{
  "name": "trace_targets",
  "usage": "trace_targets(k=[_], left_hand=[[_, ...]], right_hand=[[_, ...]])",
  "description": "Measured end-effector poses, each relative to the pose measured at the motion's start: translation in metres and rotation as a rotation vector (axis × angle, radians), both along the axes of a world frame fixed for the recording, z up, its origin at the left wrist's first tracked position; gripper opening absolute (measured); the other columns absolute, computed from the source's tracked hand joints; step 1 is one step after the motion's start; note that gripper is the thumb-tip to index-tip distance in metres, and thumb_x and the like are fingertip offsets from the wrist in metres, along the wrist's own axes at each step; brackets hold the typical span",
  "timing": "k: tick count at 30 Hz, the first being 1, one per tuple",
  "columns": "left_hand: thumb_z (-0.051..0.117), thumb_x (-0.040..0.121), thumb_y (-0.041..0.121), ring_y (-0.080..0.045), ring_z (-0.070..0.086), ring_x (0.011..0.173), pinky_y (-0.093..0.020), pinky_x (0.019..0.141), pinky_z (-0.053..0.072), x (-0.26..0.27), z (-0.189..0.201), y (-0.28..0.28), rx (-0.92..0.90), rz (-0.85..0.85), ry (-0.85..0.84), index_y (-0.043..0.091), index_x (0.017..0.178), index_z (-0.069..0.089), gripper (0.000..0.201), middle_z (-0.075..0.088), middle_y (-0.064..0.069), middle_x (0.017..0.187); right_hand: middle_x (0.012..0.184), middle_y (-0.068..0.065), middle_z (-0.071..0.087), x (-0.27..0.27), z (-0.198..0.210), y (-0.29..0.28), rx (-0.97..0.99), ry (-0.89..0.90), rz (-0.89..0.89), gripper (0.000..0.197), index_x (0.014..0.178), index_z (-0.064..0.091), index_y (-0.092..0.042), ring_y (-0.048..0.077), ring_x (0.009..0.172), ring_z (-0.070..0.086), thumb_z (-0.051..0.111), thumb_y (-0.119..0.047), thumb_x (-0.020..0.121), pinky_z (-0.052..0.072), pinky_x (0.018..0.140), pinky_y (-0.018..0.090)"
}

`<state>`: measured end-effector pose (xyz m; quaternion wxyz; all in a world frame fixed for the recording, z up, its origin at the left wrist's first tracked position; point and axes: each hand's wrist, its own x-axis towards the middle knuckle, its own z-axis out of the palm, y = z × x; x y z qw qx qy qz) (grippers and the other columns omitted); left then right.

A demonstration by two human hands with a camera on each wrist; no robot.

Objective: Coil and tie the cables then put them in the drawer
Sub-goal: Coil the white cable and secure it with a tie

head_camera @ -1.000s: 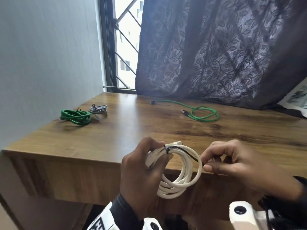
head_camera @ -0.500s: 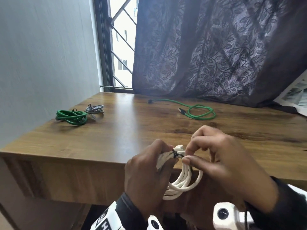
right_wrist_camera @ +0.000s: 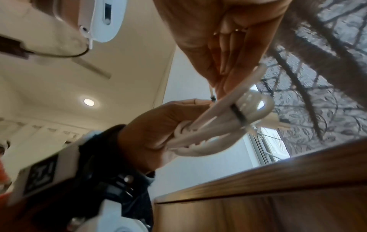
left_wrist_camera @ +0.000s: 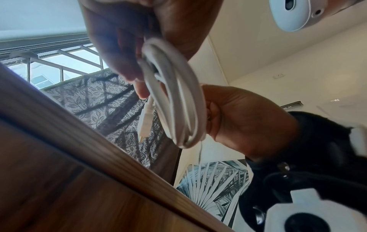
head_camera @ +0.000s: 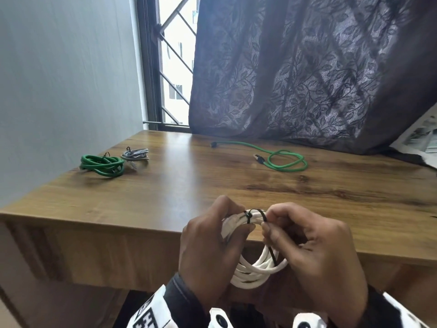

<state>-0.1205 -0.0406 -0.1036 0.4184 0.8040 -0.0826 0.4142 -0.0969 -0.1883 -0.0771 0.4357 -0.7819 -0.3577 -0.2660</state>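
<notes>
A white cable [head_camera: 257, 268] is wound into a coil and held in front of the table's near edge. My left hand [head_camera: 212, 235] grips the coil's upper left side. A thin black tie [head_camera: 258, 212] wraps the coil at the top and arcs over to my right hand [head_camera: 307, 245], which pinches its free end at the coil's upper right. In the left wrist view the white cable [left_wrist_camera: 178, 102] hangs from my left hand [left_wrist_camera: 123, 47], a plug [left_wrist_camera: 145, 124] dangling. In the right wrist view the black tie [right_wrist_camera: 239, 114] circles the strands.
On the wooden table [head_camera: 165, 197], a tied green coil [head_camera: 101, 164] and a tied grey coil [head_camera: 136, 156] lie at the far left. A loose green cable [head_camera: 283, 159] lies at the back by the dark curtain [head_camera: 307, 79]. Papers [head_camera: 421, 143] sit at the far right.
My right hand moved left from the coil's right side, where it held the tie stretched, to the top of the coil. The tie now arcs in a small loop. My left hand keeps its grip.
</notes>
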Motion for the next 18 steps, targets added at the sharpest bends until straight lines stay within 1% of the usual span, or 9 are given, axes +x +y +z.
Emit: trace_targets(k=[2,4,7,8,9,11,13,16,18], left_hand=[[0.059,0.072,0.045,-0.006,0.062,0.059,-0.035,0.054,0.051,0.0,0.0,-0.001,-0.002,-0.008,0.0,0.027,0.083,0.057,0.022,0.066,0.013,0.071],[0.058,0.073,0.045,-0.006,0.062,0.058,-0.035,0.053,0.051,0.0,0.001,-0.001,0.002,-0.001,-0.002,0.026,0.082,0.056,0.022,0.066,0.013,0.073],[0.057,0.073,0.045,-0.003,0.061,0.056,-0.033,0.051,0.05,0.0,0.001,0.0,0.017,0.02,-0.006,0.026,0.082,0.055,0.021,0.066,0.014,0.074],[0.057,0.073,0.045,-0.003,0.061,0.055,-0.032,0.05,0.05,0.0,0.001,0.0,0.024,0.028,-0.008,0.027,0.082,0.055,0.021,0.065,0.013,0.071],[0.057,0.073,0.045,-0.003,0.06,0.054,-0.032,0.049,0.05,0.0,0.001,0.0,0.031,0.035,-0.01,0.027,0.082,0.055,0.02,0.065,0.013,0.066],[0.056,0.072,0.044,-0.003,0.059,0.052,-0.029,0.048,0.049,0.001,0.001,-0.002,0.048,0.046,-0.01,0.027,0.082,0.054,0.02,0.063,0.014,0.062],[0.059,0.072,0.043,-0.003,0.057,0.052,-0.027,0.048,0.047,0.001,0.0,-0.003,0.075,0.059,-0.004,0.028,0.082,0.052,0.019,0.062,0.015,0.061],[0.065,0.072,0.035,-0.004,0.054,0.052,-0.023,0.047,0.043,0.001,0.002,-0.003,0.124,0.071,-0.008,0.029,0.081,0.051,0.018,0.06,0.017,0.06],[0.067,0.07,0.03,-0.005,0.053,0.053,-0.019,0.047,0.039,0.0,0.004,-0.003,0.149,0.075,-0.014,0.029,0.08,0.05,0.02,0.057,0.02,0.06]], right_hand=[[0.07,-0.016,0.069,-0.001,-0.004,0.003,0.091,0.033,0.021,0.016,0.082,0.062,-0.033,0.002,0.06,0.067,0.067,-0.021,0.073,0.054,0.055,0.026],[0.073,-0.017,0.07,-0.003,-0.008,0.006,0.12,0.032,0.032,0.019,0.083,0.064,-0.034,0.001,0.064,0.068,0.068,-0.019,0.073,0.056,0.057,0.026],[0.075,-0.02,0.07,-0.006,-0.01,0.005,0.119,0.091,0.08,0.02,0.083,0.065,-0.038,-0.004,0.066,0.067,0.069,-0.022,0.071,0.051,0.06,0.011],[0.072,-0.019,0.069,-0.007,-0.009,0.004,0.097,0.12,0.083,0.018,0.083,0.066,-0.038,-0.004,0.063,0.066,0.069,-0.026,0.069,0.048,0.058,0.008],[0.069,-0.017,0.068,-0.007,-0.008,0.003,0.075,0.148,0.079,0.016,0.082,0.065,-0.037,-0.003,0.059,0.064,0.069,-0.028,0.068,0.046,0.055,0.007],[0.063,-0.011,0.064,-0.005,-0.003,0.001,0.037,0.16,0.052,0.01,0.075,0.062,-0.032,0.004,0.052,0.06,0.068,-0.03,0.068,0.044,0.049,0.015],[0.06,-0.005,0.062,-0.004,0.004,-0.001,0.046,0.141,0.049,0.009,0.071,0.059,-0.027,0.008,0.049,0.057,0.067,-0.031,0.069,0.045,0.047,0.024],[0.068,-0.003,0.063,0.001,0.022,-0.003,0.078,0.102,0.083,0.014,0.075,0.059,-0.024,0.012,0.055,0.061,0.066,-0.034,0.069,0.048,0.05,0.023],[0.072,-0.004,0.066,0.005,0.033,-0.004,0.06,0.076,0.072,0.012,0.076,0.061,-0.023,0.013,0.059,0.064,0.067,-0.031,0.069,0.05,0.052,0.023]])
